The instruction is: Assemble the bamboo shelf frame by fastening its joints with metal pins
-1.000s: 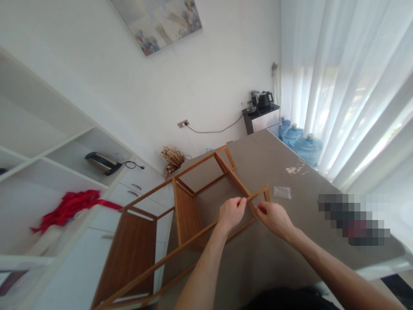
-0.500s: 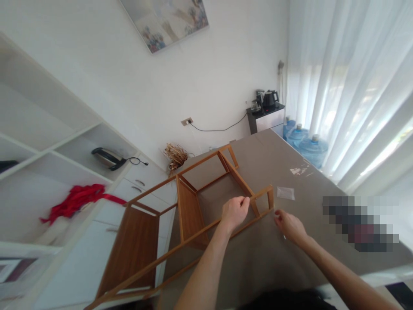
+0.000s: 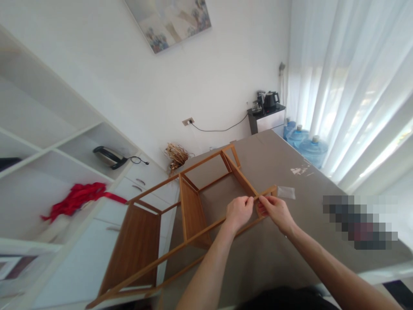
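Observation:
A wooden shelf frame [image 3: 190, 211] lies on its side across the grey-brown table [image 3: 290, 241], part of it overhanging the table's left edge. My left hand [image 3: 238, 211] is closed on the frame's top rail near its right end. My right hand [image 3: 275, 212] is right beside it, fingers pinched at the same rail end; what they hold, if anything, is too small to make out. A small clear plastic bag [image 3: 286, 192] lies on the table just beyond my right hand.
White shelving [image 3: 48, 172] stands at left with a red cloth [image 3: 77, 198] and a dark appliance [image 3: 108, 157]. Dried straw [image 3: 176, 155] sits by the wall. A kettle stand [image 3: 266, 116] and water bottles [image 3: 306, 144] stand by the curtained window. A blurred patch [image 3: 359, 221] lies on the table's right.
My right hand left the rail, dropped to the table half a second ago, then came back up to the rail end beside my left hand. The left hand kept its hold.

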`<state>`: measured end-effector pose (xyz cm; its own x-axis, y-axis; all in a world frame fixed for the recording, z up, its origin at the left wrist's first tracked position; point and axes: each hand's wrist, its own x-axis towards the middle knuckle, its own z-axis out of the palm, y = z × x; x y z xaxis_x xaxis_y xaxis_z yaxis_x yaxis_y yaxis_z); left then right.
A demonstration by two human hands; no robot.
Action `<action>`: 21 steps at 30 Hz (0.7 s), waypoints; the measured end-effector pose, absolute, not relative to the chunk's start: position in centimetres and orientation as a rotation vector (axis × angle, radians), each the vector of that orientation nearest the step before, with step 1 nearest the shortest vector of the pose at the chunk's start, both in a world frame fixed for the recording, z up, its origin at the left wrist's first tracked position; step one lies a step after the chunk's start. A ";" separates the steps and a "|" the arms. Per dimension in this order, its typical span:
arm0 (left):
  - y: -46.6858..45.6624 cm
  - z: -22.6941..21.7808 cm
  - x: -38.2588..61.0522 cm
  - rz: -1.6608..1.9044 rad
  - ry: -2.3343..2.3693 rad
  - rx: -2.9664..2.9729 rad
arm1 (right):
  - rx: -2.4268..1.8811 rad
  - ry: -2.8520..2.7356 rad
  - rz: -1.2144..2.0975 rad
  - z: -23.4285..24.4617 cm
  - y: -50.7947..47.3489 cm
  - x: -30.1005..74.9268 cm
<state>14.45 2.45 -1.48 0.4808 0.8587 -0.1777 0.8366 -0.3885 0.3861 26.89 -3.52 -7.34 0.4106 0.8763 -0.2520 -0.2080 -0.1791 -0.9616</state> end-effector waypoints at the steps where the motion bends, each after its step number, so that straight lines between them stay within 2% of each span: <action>1: 2.4 -1.5 14.5 0.073 1.404 2.312 | -1.444 -0.671 1.055 -7.3 -3.7 26.9; 11: 2.3 -1.4 14.4 0.087 1.369 2.310 | -1.694 -1.047 0.502 -7.2 -4.7 27.0; 13: 2.2 -1.4 14.4 0.086 1.370 2.302 | -1.678 -1.008 0.617 -7.4 -4.7 26.9; 17: 2.4 -1.5 14.3 0.073 1.356 2.267 | -1.511 -0.736 1.056 -7.7 -4.3 26.5; 21: 4.2 -1.3 14.9 0.012 1.354 2.189 | -1.510 -0.780 1.038 -6.9 -4.3 27.1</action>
